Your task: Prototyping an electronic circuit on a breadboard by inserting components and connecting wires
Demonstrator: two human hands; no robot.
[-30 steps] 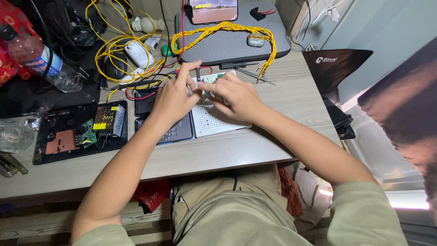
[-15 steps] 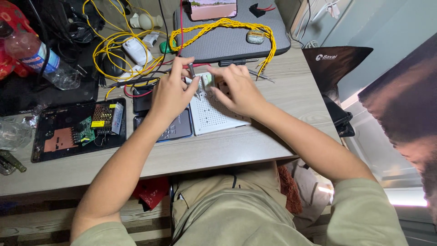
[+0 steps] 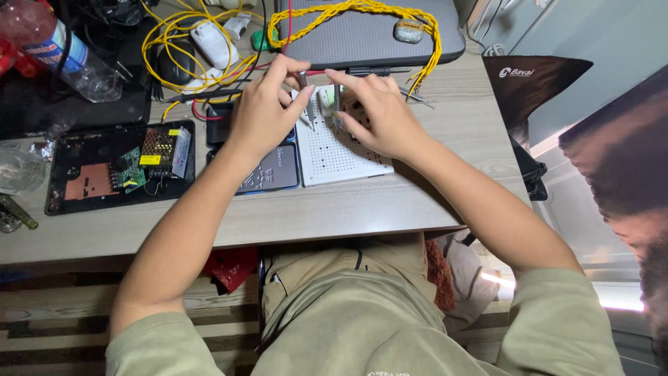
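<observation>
A white perforated board (image 3: 341, 154) lies on the wooden desk (image 3: 390, 205) in front of me. My left hand (image 3: 263, 111) hovers over the board's far left corner, thumb and forefinger pinched on a thin metal tool (image 3: 303, 78) held upright. My right hand (image 3: 381, 117) rests over the board's far right part and pinches a second thin metal tool (image 3: 337, 96). A small pale green and white part (image 3: 324, 103) sits between the two hands on the board. What the tool tips touch is hidden by my fingers.
A closed grey laptop (image 3: 376, 38) with a twisted yellow cable (image 3: 362, 8) and a stone (image 3: 408, 30) lies behind the board. To the left are a dark flat device (image 3: 273, 173), a black tray holding circuit boards (image 3: 90, 174), loose yellow wires (image 3: 163, 35), a white mouse (image 3: 212, 43) and a plastic bottle (image 3: 66, 56).
Both hands have shifted a little toward the far edge of the white board, and the two thin tools now stand upright between my fingertips.
</observation>
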